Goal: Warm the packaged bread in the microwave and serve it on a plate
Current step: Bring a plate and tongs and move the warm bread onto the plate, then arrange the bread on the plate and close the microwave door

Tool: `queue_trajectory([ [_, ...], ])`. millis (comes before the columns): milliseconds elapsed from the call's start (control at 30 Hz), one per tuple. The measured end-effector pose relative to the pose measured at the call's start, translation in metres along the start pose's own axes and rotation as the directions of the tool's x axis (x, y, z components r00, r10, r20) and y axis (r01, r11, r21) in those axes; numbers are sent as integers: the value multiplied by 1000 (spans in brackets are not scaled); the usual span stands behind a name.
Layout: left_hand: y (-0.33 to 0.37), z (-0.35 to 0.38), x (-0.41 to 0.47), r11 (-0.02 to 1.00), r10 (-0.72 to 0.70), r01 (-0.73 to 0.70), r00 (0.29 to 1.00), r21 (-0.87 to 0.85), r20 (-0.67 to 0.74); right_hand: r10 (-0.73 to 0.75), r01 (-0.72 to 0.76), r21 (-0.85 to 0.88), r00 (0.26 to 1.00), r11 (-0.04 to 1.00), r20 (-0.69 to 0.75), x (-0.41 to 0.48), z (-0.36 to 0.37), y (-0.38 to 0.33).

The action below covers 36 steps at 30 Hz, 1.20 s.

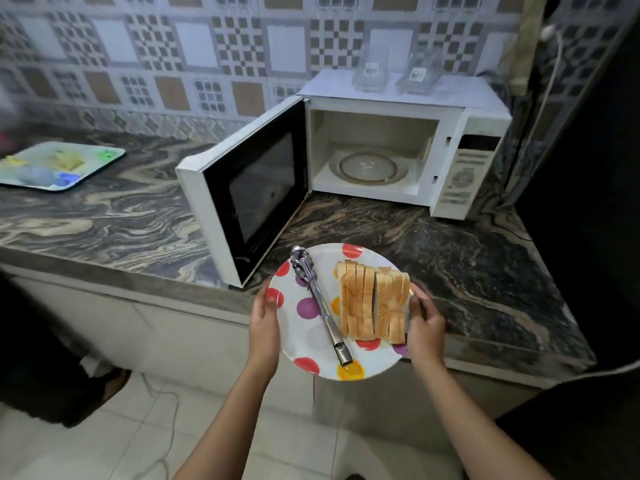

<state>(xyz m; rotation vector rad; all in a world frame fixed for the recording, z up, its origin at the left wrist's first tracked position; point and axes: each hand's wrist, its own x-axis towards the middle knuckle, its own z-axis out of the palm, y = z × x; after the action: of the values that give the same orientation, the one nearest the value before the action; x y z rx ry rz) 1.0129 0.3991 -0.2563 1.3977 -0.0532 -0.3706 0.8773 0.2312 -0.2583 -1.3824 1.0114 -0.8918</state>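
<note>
Hands (265, 317) (424, 323) grip the plate (325, 261), fingers hidden beneath.

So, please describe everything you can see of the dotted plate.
The plate is round and white, with red, purple and orange dots. It is at the counter edge, before the open microwave. The left hand and right hand hold opposite rims. Sliced bread stands on its right half; metal tongs lie slantwise on the left.
</note>
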Motion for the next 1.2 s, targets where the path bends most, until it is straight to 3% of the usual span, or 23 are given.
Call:
queue_trajectory([
  [333,14,-167,-83,1000,-29,29,980,-2,-196,-10,6,16,965,1000,263,-150,52,14],
  [533,45,-256,-114,998,52,-60,937,-14,-347,-99,84,53,888,995,450,-214,117,5],
  [667,65,-303,-119,994,93,-109,893,-12,-440,-66,26,81,835,996,546,-244,168,-9],
  [933,88,-379,-77,992,99,-127,815,-9,-571,-41,-11,74,749,997,662,-266,279,-21],
  [1200,115,-403,46,992,91,-126,805,-19,-586,-21,-41,77,738,996,675,-210,401,-29],
])
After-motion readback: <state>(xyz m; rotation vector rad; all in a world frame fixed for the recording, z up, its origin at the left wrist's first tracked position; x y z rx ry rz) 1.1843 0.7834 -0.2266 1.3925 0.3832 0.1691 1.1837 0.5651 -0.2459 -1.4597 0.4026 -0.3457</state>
